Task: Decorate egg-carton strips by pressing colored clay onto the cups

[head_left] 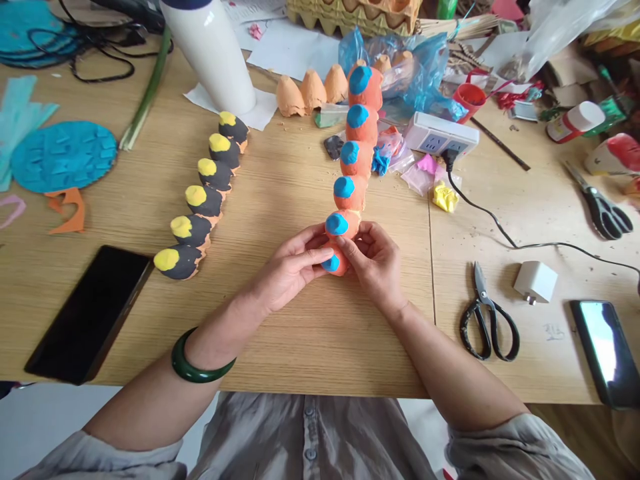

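Note:
Both my hands hold the near end of an orange egg-carton strip (356, 159), a row of several bumps, each topped with a blue clay cap. My left hand (295, 263) grips the nearest bump from the left, its thumb on the side by the blue cap. From the right, my right hand (373, 260) closes on the same end, with its thumb pressed between the two nearest bumps. The undersides and some fingertips are hidden. To the left lies a similar black egg-carton strip (210, 200) with yellow caps on its bumps.
Right of my hands lie black-handled scissors (483, 320), a white charger (536, 281) and a phone (607, 353). A dark tablet-like device (93, 313) is at left. Farther back stand a white bottle (213, 60), a power strip (440, 135) with a cable, and bare carton cups (313, 90).

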Demonstrator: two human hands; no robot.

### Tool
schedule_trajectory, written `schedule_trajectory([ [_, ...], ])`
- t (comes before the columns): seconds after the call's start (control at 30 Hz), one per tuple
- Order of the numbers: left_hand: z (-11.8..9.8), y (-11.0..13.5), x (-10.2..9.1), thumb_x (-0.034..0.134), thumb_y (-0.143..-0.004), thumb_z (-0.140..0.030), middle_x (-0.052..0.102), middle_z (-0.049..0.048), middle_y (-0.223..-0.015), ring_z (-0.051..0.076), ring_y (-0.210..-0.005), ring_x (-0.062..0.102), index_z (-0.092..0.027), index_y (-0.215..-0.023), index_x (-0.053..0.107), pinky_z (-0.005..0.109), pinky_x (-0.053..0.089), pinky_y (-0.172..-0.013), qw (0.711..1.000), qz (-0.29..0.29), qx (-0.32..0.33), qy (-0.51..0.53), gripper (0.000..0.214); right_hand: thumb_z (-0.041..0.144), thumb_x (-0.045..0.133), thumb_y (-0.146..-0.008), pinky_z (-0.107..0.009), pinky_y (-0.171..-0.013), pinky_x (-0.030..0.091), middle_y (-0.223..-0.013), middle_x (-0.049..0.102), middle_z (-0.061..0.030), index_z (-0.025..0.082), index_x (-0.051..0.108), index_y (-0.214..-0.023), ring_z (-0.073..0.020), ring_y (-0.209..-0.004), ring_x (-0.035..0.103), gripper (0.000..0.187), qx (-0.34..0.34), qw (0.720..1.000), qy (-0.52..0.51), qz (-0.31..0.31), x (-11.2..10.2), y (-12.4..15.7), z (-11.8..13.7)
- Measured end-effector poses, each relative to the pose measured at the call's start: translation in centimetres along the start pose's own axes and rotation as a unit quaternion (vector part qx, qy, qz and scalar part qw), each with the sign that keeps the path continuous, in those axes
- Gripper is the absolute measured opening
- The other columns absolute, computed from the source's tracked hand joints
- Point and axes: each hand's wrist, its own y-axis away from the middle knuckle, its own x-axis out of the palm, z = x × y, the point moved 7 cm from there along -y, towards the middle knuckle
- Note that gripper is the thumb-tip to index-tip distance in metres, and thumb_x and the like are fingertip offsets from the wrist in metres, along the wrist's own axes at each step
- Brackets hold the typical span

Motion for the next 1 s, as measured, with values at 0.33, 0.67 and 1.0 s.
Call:
schedule_trajectory([
  [0.33,0.3,-0.1,0.2,0.08,-0.083,-0.013,0.074,0.001,-0.125,0.013,-0.112,0.067,-0.027,-0.12,0.079,0.023,0.056,-0.097,0.998,0.027,-0.021,0.056,0.039,0.052,0.095,-0.071,-0.022,-0.053,0.054,-0.08,0.073,0.0007,0.022,0.066,-0.09,-0.0123,-0.066,0.067,0.046,0.043,0.998,-0.053,0.012,0.0,-0.5,-0.2],
  [0.67,-0.3,0.4,1.2,0.073,-0.095,-0.038,0.074,0.0066,-0.128,0.021,-0.106,0.073,-0.023,-0.125,0.075,0.035,0.06,-0.095,0.996,0.092,-0.005,0.02,0.034,0.048,0.094,-0.073,-0.018,-0.042,0.047,-0.077,0.07,0.0042,0.022,0.07,-0.089,-0.0069,-0.053,0.056,0.04,0.072,0.99,-0.103,0.069,-0.1,-1.1,-0.9],
  [1.0,-0.2,0.5,1.3,0.079,-0.09,-0.036,0.077,0.0037,-0.114,0.019,-0.096,0.075,-0.026,-0.118,0.078,0.032,0.06,-0.089,0.996,0.094,-0.003,0.007,0.029,0.047,0.095,-0.071,-0.017,-0.043,0.046,-0.076,0.07,0.0041,0.022,0.071,-0.086,-0.0066,-0.053,0.055,0.037,0.074,0.987,-0.117,0.081,0.3,-0.9,-0.6],
])
